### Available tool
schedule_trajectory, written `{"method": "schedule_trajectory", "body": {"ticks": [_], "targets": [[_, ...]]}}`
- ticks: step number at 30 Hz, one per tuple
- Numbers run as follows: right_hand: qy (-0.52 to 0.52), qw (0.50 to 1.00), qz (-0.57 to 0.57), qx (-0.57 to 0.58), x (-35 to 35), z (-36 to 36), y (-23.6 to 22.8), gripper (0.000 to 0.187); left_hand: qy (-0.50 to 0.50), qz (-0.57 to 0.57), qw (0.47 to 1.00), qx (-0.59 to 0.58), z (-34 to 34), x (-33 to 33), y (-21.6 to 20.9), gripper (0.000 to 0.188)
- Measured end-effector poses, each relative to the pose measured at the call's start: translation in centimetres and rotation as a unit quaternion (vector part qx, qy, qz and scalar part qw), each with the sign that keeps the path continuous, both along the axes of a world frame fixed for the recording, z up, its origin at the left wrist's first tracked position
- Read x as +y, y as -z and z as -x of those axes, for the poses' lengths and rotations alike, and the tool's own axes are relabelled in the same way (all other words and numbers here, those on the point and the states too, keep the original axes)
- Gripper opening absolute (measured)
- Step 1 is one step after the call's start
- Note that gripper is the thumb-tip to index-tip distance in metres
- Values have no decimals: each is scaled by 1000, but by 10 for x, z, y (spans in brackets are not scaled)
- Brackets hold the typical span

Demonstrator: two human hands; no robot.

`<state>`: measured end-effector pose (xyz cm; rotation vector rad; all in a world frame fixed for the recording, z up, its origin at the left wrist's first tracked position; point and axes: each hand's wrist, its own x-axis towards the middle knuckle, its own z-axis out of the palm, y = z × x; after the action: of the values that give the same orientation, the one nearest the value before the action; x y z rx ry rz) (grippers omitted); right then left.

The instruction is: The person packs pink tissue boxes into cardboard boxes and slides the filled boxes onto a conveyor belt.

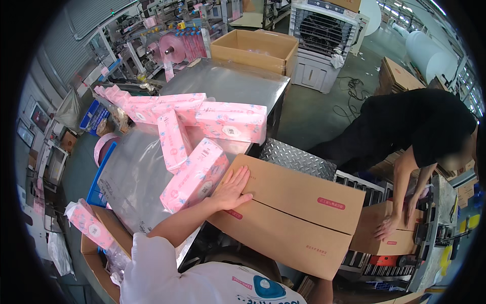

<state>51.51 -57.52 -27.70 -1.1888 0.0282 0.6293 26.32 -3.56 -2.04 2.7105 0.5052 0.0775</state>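
My left hand [234, 191] lies flat with its fingers stretched out on the top of a closed brown cardboard box [298, 202], by its left end. A dark seam runs along the box between its two top flaps. At the lower edge my right forearm [322, 291] reaches the near right corner of this box; the hand itself is hidden by the box. Just left of the box lies a pink flowered tissue pack [196, 175], close to my left wrist. Several similar packs, including a large one [232, 122], lie behind it on the metal table [126, 169].
At the right, a co-worker in black [405, 126] bends with both hands on a smaller carton [387, 229] on a roller conveyor [367, 185]. An open carton [255, 50] stands on the table's far end. Another open box [96, 253] with a pink pack stands lower left.
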Motion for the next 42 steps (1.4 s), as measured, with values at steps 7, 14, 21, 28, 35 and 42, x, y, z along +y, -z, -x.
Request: {"method": "schedule_trajectory", "body": {"ticks": [7, 14, 21, 28, 35, 42], "targets": [[8, 990, 129, 47, 23, 0, -182, 43, -140, 264, 952, -70, 50, 1, 84, 64], [-638, 536, 347, -430, 257, 73, -463, 48, -230, 699, 664, -131, -1, -8, 9, 82], [-170, 562, 152, -795, 531, 24, -370, 55, -121, 517, 847, -8, -16, -138, 47, 116], [-394, 563, 463, -560, 597, 18, -324, 102, 93, 505, 842, 166, -58, -227, 54, 51], [-363, 750, 218, -509, 353, -1, -500, 86, -33, 188, 981, 30, -36, -183, 10, 17], [24, 584, 698, -413, -15, -15, -400, 90, -5, 132, 991, 15, -48, -200, -11, 16]]}}
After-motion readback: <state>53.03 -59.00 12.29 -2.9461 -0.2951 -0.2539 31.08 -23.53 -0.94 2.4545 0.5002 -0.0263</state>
